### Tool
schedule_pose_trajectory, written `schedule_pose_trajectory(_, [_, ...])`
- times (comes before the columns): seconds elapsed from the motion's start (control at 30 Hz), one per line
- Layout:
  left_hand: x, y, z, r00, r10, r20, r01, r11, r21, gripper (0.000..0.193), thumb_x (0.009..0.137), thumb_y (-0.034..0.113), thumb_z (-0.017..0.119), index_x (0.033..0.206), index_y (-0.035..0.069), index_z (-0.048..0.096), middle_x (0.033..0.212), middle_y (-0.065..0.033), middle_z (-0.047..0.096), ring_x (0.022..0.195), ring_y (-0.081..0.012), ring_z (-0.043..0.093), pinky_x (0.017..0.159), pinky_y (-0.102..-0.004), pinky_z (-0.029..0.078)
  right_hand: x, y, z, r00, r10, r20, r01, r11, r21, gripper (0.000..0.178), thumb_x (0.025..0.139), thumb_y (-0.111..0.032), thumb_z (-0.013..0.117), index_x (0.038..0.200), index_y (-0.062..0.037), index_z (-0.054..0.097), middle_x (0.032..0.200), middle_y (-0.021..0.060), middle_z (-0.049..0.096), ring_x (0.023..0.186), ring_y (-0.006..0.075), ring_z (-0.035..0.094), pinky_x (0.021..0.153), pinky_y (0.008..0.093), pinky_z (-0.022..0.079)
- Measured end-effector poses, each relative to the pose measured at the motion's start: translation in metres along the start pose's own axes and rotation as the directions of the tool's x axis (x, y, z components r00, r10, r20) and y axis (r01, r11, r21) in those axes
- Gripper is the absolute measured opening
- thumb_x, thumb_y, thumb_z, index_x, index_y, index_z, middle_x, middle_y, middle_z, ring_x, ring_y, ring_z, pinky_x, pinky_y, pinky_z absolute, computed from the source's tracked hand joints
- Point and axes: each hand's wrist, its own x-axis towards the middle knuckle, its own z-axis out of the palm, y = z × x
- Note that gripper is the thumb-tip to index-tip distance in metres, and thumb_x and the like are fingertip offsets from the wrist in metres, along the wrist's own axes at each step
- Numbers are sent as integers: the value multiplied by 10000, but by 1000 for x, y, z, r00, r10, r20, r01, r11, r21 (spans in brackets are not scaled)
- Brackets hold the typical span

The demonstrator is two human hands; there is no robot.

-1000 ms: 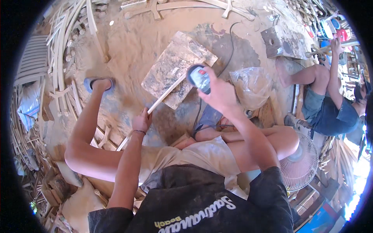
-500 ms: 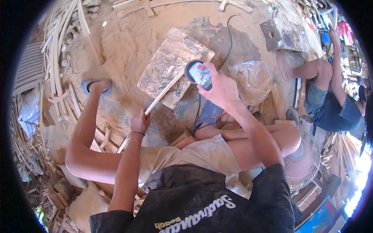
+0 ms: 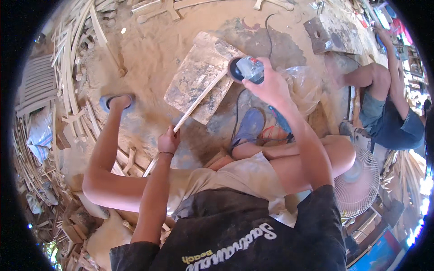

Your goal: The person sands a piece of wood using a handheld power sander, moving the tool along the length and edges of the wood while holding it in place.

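Observation:
My left hand [image 3: 168, 141] is closed around a long, thin wooden strip [image 3: 197, 102], which slants away to the right across a worn, stained board [image 3: 183, 86] on the ground. My right hand [image 3: 273, 88] grips an angle grinder [image 3: 251, 69] with a grey head and a dark round disc turned to the left. The disc is at the strip's far end; whether they touch, I cannot tell. Below my right wrist a teal part [image 3: 280, 119] shows, possibly the grinder's body, partly hidden by the forearm.
Curved wooden pieces [image 3: 68, 67] are heaped at left. A dark cord [image 3: 270, 36] runs behind the grinder, beside a clear plastic bag [image 3: 305, 88]. A fan [image 3: 359, 185] stands by my right knee. At right another person [image 3: 384, 104] sits near a second board [image 3: 332, 36].
The grinder in my right hand has moved away and to the right along the strip, its disc tilting more to the left. My left hand keeps its hold; the whole view has shifted slightly.

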Motion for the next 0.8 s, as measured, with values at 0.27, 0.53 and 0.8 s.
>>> schedule_pose_trajectory(0.27, [36, -55, -16, 984, 174, 40, -161, 960, -229, 290, 891, 291, 803, 1060, 61, 756, 753, -169, 765, 580, -333, 736, 548, -481, 582, 14, 26, -23, 949, 309, -58, -259, 873, 413, 905, 836, -466, 870, 1518, 7, 509, 1054, 175, 815, 1045, 328, 793, 976, 418, 598])
schedule_pose_trajectory(0.53, [86, -38, -31, 725, -39, 688, 437, 798, -415, 265, 778, 214, 860, 870, -13, 761, 630, -53, 672, 499, -152, 630, 477, -355, 499, -56, 45, -20, 886, 463, 16, -223, 396, 891, 427, 894, -331, 929, 1093, -45, 681, 813, 50, 691, 654, 153, 666, 573, 351, 564])
schedule_pose_trajectory(0.8, [82, -36, -43, 770, -56, 636, 344, 875, -340, 349, 776, 303, 859, 868, -25, 782, 650, -79, 710, 509, -169, 666, 505, -359, 522, -99, 33, 44, 865, 215, 453, -374, -325, 869, 446, 994, -545, 751, 1044, -104, 710, 776, 95, 703, 608, 264, 690, 580, 417, 580])
